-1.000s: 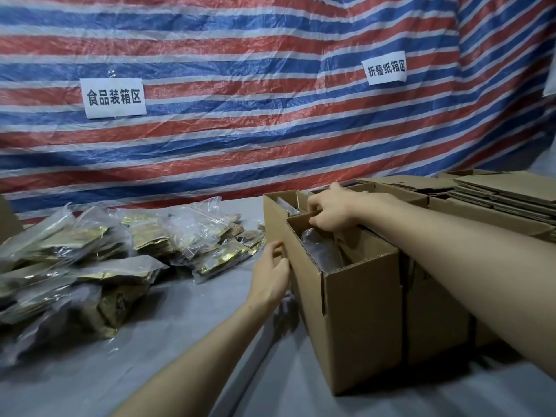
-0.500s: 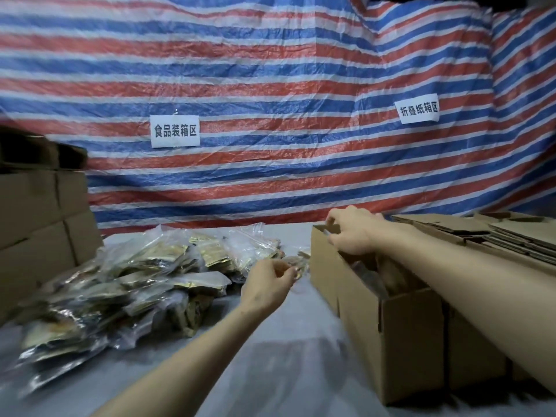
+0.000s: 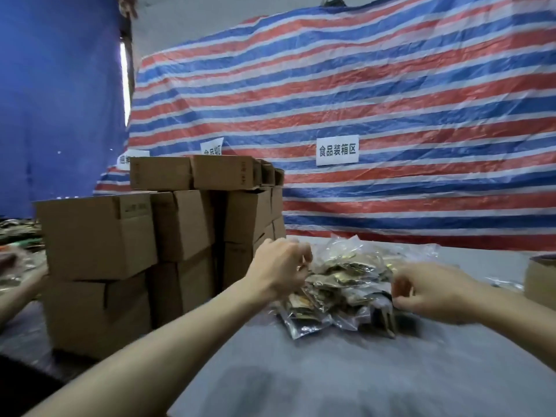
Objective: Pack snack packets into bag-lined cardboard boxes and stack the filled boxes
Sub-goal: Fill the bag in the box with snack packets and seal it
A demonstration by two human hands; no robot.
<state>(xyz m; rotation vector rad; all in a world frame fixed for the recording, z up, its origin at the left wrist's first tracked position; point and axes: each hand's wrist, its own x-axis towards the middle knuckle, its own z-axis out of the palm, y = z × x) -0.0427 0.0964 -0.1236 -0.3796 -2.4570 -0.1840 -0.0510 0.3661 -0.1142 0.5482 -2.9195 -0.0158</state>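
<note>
The snack packets (image 3: 343,284) are found heaped in a loose pile at the middle of the table, on its grey cloth-like cover (image 3: 331,374). The packets are flat pouches of clear, crinkled, glossy film, through which gold and dark brown contents are seen; edges are creased and overlapping, and no single packet is laid square.

The left hand (image 3: 279,266) is held at the upper left edge of the pile, fingers curled inward and knuckles raised, in contact with the film. The right hand (image 3: 433,291) is held at the right edge of the pile, fingers and thumb curled toward the nearest pouch. Both hands are blurred; whether a packet is pinched in either cannot be determined.

To the left of the pile, just beside the left forearm, closed cardboard boxes (image 3: 96,236) of plain brown corrugated board are noted, stacked in tiers with flat matte faces and sharp corners; smaller closed boxes (image 3: 222,173) are set on top at the rear. At the right edge of the view, a corner of a further brown box (image 3: 541,281) is recorded, only partly in view.

Behind the table a woven tarpaulin (image 3: 391,85) in red, blue and white stripes is hung, wrinkled and faintly shiny. A white paper sign (image 3: 337,149) with printed characters is fixed to it. A plain blue sheet (image 3: 60,85) is seen at far left.
</note>
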